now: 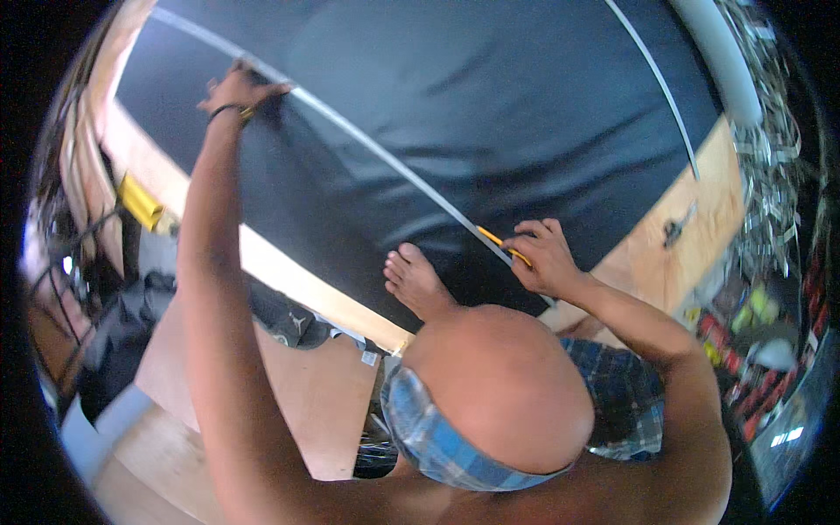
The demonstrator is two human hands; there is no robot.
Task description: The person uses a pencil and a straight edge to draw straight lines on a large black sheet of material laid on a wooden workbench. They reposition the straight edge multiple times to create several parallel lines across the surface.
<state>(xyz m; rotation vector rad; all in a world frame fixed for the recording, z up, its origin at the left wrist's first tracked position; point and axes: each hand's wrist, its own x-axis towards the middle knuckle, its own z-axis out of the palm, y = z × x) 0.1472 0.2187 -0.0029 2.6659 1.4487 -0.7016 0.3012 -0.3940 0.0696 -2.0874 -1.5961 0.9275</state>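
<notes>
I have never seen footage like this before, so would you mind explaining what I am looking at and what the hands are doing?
There is no machine here: this is one picture from a wide fisheye camera worn on a person's head, looking down, so straight edges appear bent. The arms entering from below are the wearer's own. A large black sheet lies spread over a wooden board. A long metal straightedge runs across the sheet. The left hand, arm stretched out, presses on its far end. The right hand holds a yellow cutter against the near end. The person's bare foot rests on the sheet, with a knee just below. Clutter lies around the edges.
</notes>
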